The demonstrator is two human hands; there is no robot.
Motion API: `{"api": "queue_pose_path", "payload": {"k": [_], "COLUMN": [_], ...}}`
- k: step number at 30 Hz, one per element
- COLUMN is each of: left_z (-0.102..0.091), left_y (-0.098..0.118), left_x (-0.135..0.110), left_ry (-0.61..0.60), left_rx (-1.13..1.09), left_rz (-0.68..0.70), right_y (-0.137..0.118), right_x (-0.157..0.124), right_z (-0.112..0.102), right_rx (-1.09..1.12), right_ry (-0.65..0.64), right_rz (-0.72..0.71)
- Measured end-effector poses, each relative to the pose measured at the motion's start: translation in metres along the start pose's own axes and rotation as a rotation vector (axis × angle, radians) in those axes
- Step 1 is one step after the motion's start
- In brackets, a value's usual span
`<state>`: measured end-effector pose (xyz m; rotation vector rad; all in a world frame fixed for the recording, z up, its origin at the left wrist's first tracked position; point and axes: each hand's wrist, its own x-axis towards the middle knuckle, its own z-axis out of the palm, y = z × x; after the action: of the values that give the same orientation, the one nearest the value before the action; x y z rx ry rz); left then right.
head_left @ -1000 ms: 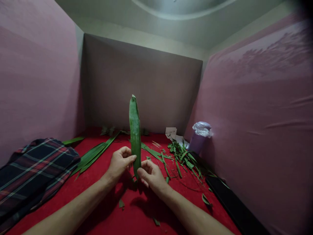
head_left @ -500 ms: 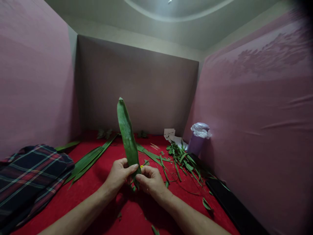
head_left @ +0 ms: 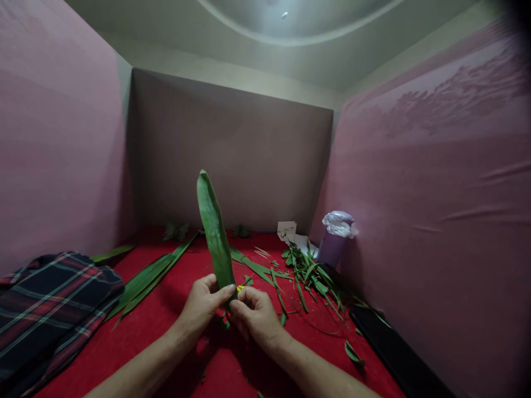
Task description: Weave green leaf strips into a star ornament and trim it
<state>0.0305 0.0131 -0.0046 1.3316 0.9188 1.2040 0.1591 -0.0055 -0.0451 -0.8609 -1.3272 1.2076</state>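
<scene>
Compared to a second ago the long green leaf [head_left: 214, 232] leans left, both the left hand [head_left: 203, 307] and right hand [head_left: 254, 313] pinching its base together, upright above them, and pulling unevenly could probably tear it.
</scene>
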Motion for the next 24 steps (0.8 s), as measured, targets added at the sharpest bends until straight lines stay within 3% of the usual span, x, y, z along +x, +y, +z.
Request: {"api": "queue_pose_path", "payload": {"k": [7,13,24], "left_z": [0.0018,0.0028,0.0033], "left_y": [0.0021,0.0002,0.0048], "left_x": [-0.0012,-0.0010,-0.0035], "left_ry": [0.026,-0.050,-0.021], "left_rx": [-0.032,-0.054,-0.053], "left_rz": [0.001,0.048,0.077], "right_y": [0.0015,-0.0010,-0.0023], "right_x": [-0.0008,-0.0005,-0.0011], "right_z": [0.0005,0.0001,0.0009], "right_rx": [-0.031,-0.010,0.054], "right_ry": [0.004,0.029,-0.024], "right_rz": [-0.045,-0.050,-0.076]}}
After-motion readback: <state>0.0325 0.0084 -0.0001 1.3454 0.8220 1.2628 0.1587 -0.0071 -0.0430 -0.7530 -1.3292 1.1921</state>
